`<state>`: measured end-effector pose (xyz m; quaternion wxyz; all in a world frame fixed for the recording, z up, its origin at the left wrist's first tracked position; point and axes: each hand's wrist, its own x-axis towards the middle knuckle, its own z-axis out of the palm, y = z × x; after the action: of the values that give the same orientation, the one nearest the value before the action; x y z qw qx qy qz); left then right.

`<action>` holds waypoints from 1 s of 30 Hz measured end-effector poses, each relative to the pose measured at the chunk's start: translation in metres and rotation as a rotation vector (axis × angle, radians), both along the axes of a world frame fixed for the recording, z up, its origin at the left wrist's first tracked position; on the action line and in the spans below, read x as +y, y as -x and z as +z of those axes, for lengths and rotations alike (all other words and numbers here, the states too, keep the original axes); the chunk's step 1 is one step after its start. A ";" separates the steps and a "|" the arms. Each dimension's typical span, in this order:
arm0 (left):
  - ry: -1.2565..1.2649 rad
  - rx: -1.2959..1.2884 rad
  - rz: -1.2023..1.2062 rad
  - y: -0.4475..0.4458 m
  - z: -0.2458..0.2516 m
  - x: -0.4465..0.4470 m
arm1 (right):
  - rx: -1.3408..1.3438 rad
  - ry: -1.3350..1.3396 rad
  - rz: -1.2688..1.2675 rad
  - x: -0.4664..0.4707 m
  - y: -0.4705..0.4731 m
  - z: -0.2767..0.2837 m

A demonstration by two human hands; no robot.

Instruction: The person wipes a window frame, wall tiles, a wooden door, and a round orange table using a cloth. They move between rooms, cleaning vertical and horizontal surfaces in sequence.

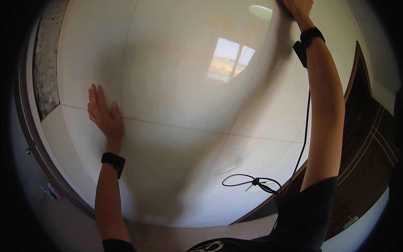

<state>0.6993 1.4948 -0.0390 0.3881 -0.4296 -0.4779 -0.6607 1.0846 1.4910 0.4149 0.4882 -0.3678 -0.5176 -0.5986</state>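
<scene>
Before me is a wall of glossy cream tiles (176,94) with thin grout joints. My left hand (107,116) lies against it at the left, palm toward the tile and thumb spread, holding nothing. High at the top right, my right hand (300,7) reaches up to the wall and is partly cut off by the picture's edge. A dark edge shows beside its fingers; whether this is a held thing or shadow, I cannot tell. Both wrists carry black straps with small black boxes. From the right one, a black cable (306,126) hangs down.
A bare rough grey strip (47,63) borders the tiles at upper left. A dark brown door (362,157) with a metal handle (350,222) stands at right. Behind the knotted cable loop (255,181) is a white wall socket (252,188). Pale floor tiles (242,231) lie below.
</scene>
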 end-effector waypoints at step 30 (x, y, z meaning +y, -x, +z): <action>0.126 0.250 -0.002 0.113 0.020 -0.012 | -1.049 0.622 0.138 -0.040 0.038 -0.443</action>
<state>0.5867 1.4825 -0.0190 0.4161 -0.5324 -0.4659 -0.5712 1.0462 1.4512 -0.0282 0.0757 -0.1150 -0.8619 -0.4880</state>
